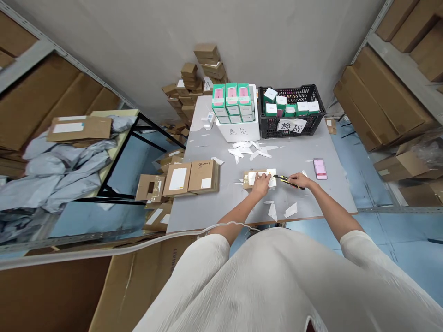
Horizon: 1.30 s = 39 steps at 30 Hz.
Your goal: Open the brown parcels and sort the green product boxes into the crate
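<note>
Tabletop (214, 210), left hand (261, 185) on mailer (247, 180), right (299, 180) holding cutter (285, 180)

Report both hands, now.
Left hand: closed on a small cardboard package.
Right hand: closed, holding a yellow-and-black utility knife.

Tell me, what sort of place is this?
Probably a warehouse stockroom: metal shelving loaded with cardboard cartons, a black plastic crate of boxed products, and kraft mailers on a grey worktable.
</note>
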### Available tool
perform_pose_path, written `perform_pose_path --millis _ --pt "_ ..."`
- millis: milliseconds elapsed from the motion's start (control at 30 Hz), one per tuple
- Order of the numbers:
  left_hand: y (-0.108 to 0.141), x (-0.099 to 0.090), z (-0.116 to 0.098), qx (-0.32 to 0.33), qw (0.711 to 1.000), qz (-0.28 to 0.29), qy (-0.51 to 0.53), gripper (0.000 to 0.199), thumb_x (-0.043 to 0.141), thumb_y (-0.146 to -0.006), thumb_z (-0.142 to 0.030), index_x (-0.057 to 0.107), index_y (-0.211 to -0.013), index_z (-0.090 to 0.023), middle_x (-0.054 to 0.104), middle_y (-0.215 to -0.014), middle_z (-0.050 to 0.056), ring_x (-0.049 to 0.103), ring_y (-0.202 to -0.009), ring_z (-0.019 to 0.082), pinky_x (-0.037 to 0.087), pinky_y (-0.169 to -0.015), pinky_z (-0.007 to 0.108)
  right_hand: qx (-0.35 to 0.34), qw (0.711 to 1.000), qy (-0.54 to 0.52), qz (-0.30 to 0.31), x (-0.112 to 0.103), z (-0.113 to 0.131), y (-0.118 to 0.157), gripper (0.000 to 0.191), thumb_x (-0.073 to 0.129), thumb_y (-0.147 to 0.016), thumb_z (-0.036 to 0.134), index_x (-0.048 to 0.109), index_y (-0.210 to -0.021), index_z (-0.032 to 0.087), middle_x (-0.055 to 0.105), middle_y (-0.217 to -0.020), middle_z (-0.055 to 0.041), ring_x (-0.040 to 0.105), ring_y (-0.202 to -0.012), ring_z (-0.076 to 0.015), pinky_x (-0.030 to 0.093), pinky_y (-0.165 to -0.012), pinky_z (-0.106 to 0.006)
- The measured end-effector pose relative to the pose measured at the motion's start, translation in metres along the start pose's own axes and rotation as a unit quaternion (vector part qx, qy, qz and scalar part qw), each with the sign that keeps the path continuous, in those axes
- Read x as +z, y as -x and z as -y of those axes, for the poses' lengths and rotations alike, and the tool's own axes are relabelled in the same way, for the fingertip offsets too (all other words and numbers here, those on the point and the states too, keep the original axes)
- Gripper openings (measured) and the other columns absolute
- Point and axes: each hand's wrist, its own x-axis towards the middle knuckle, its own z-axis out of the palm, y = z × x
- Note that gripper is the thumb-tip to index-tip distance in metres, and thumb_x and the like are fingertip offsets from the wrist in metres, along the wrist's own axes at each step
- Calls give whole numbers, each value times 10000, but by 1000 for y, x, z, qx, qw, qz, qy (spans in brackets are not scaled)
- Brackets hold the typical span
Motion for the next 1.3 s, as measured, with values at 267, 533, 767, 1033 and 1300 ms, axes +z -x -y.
perform_pose_path --millis 267,533,767,1033,1300 --pt "2 0 1 6 1000 -1 -11 590 781 -933 -214 510 -1456 -256 647 -1351 109 713 -1202 298 132 -1368 536 4 997 -80 10 14 -12 -3 355 720 -979 549 735 -889 206 705 -724 0 624 -570 -123 515 -545 -213" --pt "3 -1 0 8 1000 -7 0 564 774 -938 -192 546 -1453 -219 638 -1342 121 721 -1176 289 103 -1378 504 19 998 -54 20 17 -3 13 420 744 -952 612 721 -864 202 692 -705 -4 618 -574 -124 492 -530 -206" --pt "3 3 5 22 1000 -7 -1 535 724 -957 -188 531 -1455 -223 597 -1442 139 669 -1281 287 184 -1367 479 23 991 -121 -59 31 -13 11 370 677 -1013 575 640 -952 212 784 -871 -43 677 -639 -133 549 -572 -212" --pt "7 0 9 23 996 -75 47 551 562 -1059 -269 445 -1594 -206 577 -1513 161 569 -1392 331 385 -1241 466 -18 984 -125 -129 27 -15 15 430 628 -1028 654 681 -1066 229 806 -929 -61 702 -679 -166 555 -602 -248" --pt "-18 -9 16 -11 997 -72 40 541 553 -1015 -163 524 -1552 -231 543 -1607 150 498 -1463 336 394 -1207 472 -104 978 -30 -179 25 -33 22 314 673 -1002 437 808 -1236 278 808 -1268 -63 754 -1133 -283 587 -1053 -434"
